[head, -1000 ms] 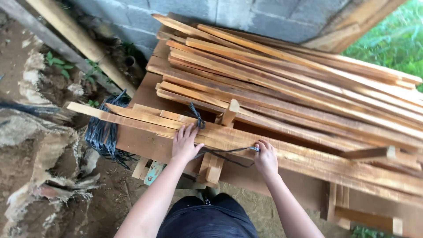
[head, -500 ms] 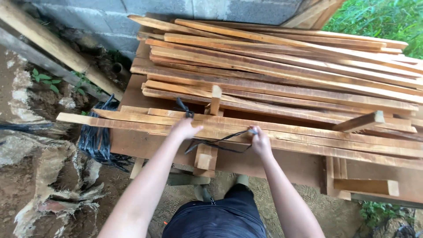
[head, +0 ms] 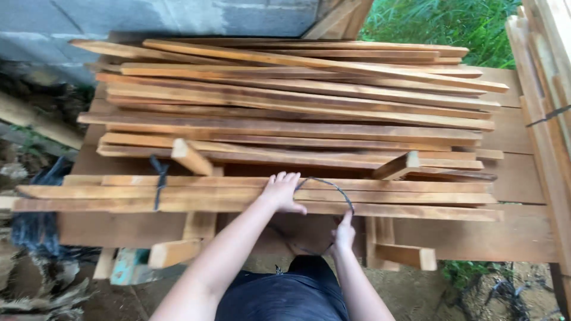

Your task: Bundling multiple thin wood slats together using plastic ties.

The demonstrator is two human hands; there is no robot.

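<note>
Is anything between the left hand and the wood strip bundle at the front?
Nothing visible: the left hand rests directly on the front bundle of long wooden strips. The right hand holds the dark cord looped beside it.

A brown wooden workbench (head: pixel 511 238) is loaded with long reddish wooden slats (head: pixel 297 95); nearer its front edge, a tied slat bundle (head: pixel 178 193) is laid.
</note>
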